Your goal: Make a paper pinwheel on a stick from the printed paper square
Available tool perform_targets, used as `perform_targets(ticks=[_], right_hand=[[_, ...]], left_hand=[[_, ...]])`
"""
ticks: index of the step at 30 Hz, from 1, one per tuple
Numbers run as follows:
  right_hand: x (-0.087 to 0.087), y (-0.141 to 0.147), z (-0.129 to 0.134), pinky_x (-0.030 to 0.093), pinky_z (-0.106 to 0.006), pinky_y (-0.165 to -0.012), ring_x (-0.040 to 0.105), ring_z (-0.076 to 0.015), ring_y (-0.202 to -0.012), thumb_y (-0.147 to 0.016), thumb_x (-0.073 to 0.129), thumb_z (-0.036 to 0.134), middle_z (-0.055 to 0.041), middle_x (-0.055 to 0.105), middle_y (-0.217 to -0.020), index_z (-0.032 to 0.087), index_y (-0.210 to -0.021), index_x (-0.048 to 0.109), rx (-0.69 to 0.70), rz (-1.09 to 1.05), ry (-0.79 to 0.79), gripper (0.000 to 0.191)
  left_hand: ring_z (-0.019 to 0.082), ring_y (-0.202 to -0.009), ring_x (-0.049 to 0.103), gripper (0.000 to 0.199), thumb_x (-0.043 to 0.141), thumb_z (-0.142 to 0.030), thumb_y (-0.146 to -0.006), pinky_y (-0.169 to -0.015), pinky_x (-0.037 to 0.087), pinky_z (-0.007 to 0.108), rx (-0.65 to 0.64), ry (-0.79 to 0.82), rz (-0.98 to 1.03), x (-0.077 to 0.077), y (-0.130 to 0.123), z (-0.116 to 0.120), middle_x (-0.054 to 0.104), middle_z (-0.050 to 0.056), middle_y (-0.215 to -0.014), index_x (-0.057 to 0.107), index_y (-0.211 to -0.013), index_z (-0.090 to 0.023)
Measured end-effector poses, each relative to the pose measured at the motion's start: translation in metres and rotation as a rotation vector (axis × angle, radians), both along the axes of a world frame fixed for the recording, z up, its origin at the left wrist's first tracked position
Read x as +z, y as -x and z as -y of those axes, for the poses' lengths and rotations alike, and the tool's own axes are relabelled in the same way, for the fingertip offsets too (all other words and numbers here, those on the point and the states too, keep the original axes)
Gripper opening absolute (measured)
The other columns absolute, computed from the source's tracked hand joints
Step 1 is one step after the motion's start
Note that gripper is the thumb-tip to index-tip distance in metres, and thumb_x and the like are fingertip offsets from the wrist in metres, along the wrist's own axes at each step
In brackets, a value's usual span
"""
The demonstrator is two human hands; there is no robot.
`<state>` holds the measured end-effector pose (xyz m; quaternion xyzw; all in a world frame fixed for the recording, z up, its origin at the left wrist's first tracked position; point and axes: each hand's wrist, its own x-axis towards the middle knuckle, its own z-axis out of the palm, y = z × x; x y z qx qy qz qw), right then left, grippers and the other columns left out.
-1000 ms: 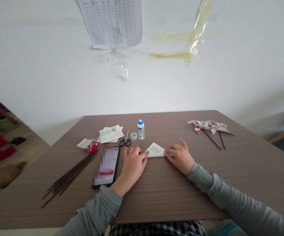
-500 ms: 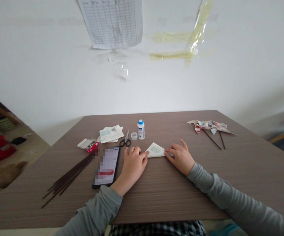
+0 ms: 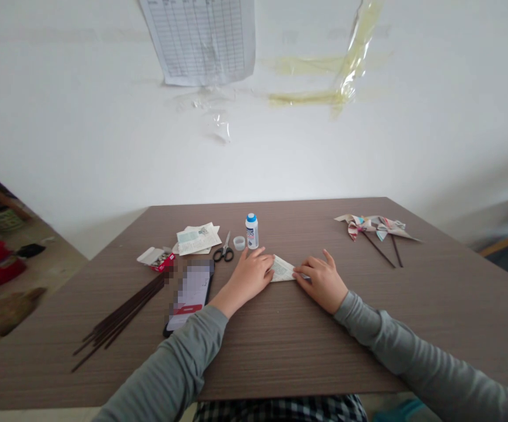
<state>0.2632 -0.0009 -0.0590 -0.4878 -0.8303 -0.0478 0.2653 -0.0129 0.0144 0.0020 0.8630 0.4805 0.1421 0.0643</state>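
Note:
A small printed paper (image 3: 284, 269), folded to a triangle, lies on the table between my hands. The fingers of my left hand (image 3: 250, 274) press on its left part and cover that corner. At its right corner, my right hand (image 3: 323, 281) pinches the paper between thumb and fingers, with one finger raised. Behind the paper stands a white glue bottle with a blue cap (image 3: 251, 231), beside a small clear cup (image 3: 239, 242). Black-handled scissors (image 3: 223, 252) lie left of the cup, near a stack of printed paper pieces (image 3: 196, 239).
A phone (image 3: 190, 296) lies by my left forearm. Further left are dark thin sticks (image 3: 122, 313) and an open red-and-white box (image 3: 159, 258). Two paper pinwheels on sticks (image 3: 379, 227) lie at the back right of the table (image 3: 307, 346). A wall rises behind.
My left hand has moved right and slightly forward, from the paper's left corner onto its left part. My right hand has stayed at the right corner.

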Motion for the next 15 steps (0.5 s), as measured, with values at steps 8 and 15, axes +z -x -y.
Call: perform_targets(ticks=[8, 15], right_hand=[[0.0018, 0.0021, 0.0031, 0.051, -0.072, -0.147, 0.092, -0.0329, -0.108, -0.126, 0.075, 0.027, -0.0099, 0.095, -0.112, 0.031, -0.116, 0.103, -0.023, -0.005, -0.032, 0.030], [0.0028, 0.0010, 0.0012, 0.046, -0.077, -0.148, 0.092, -0.0322, -0.107, -0.124, 0.077, 0.028, -0.0087, 0.095, -0.112, 0.032, -0.117, 0.103, -0.020, -0.002, 0.001, 0.027]], left_hand=[[0.041, -0.173, 0.075, 0.047, 0.071, -0.015, -0.122, -0.158, 0.038, 0.084, 0.020, 0.007, -0.060, -0.0029, -0.0035, 0.0012, 0.093, 0.014, -0.168, 0.092, -0.161, -0.030], [0.044, -0.169, 0.078, 0.048, 0.073, -0.016, -0.122, -0.154, 0.042, 0.088, 0.030, -0.032, -0.064, -0.0050, -0.0042, 0.0038, 0.091, 0.006, -0.171, 0.096, -0.158, -0.039]])
